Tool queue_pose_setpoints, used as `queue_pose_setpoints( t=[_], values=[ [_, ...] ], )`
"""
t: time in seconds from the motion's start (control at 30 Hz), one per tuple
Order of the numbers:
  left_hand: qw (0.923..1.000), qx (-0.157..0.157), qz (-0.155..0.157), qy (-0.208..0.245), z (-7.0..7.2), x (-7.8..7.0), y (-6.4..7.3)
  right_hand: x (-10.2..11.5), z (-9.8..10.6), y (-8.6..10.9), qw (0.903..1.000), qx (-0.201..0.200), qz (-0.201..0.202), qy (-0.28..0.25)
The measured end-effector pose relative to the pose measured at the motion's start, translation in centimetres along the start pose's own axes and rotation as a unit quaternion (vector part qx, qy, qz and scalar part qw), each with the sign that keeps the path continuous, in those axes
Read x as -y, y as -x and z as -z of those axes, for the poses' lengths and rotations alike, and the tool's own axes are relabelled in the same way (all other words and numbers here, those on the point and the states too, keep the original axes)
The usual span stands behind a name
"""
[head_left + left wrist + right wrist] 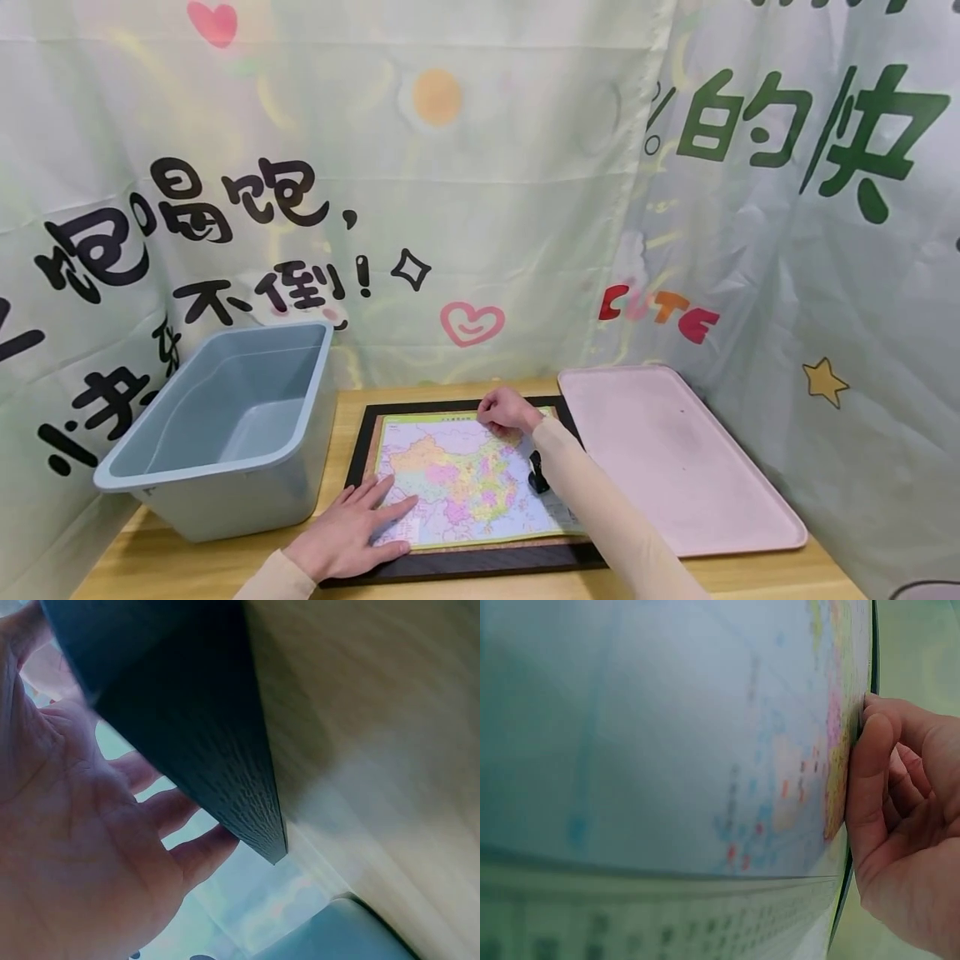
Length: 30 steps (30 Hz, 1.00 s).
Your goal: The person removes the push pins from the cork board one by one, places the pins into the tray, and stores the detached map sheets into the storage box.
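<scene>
One map [450, 475]: lying face up within the black frame, toward the middle of the worktop [165, 567], between tub and tray.
Map's placing: largely done, to judge by the sheet spread out inside the border.
Map's fit: probably unfinished, with both hands at work on it and a brown strip [372, 457] showing along the left and near sides.
Map's far edge: likely the part in hand now, being under the right hand's fingers.
Left hand [348, 533]: relaxed and spread, fingers straight, grasping nothing, resting over the near left corner of map and frame.
Right hand [510, 410]: fingers bent, tips touching the map by its far edge; pinching the sheet or merely pressing, cannot tell, the wrist view being blurred and side-on.
Black frame [465, 564]: one, around the map, far side close to the worktop's far edge.
Blue tub [247, 500]: one, standing by the worktop's left edge.
Pink tray [675, 467]: one, lying flat along the worktop's right edge.
Hands: two, both on the map.
Sleeves [607, 517]: two, pale, one per arm.
</scene>
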<state>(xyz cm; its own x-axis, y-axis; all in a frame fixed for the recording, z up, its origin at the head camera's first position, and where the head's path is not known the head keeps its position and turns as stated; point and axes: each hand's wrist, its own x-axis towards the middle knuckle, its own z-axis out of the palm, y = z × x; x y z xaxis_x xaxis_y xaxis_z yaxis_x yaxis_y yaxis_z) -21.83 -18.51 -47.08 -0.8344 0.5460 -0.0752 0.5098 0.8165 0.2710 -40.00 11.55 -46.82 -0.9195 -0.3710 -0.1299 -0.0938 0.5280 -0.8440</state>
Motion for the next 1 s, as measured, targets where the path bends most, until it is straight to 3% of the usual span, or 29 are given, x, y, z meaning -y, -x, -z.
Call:
queue_pose_setpoints(
  t=[1.0],
  values=[
    [1.0000,0.003,0.001,0.004,-0.03,0.01,0.08,-0.04,-0.22,0.14,0.9987,-0.022,-0.018,-0.042]
  ],
)
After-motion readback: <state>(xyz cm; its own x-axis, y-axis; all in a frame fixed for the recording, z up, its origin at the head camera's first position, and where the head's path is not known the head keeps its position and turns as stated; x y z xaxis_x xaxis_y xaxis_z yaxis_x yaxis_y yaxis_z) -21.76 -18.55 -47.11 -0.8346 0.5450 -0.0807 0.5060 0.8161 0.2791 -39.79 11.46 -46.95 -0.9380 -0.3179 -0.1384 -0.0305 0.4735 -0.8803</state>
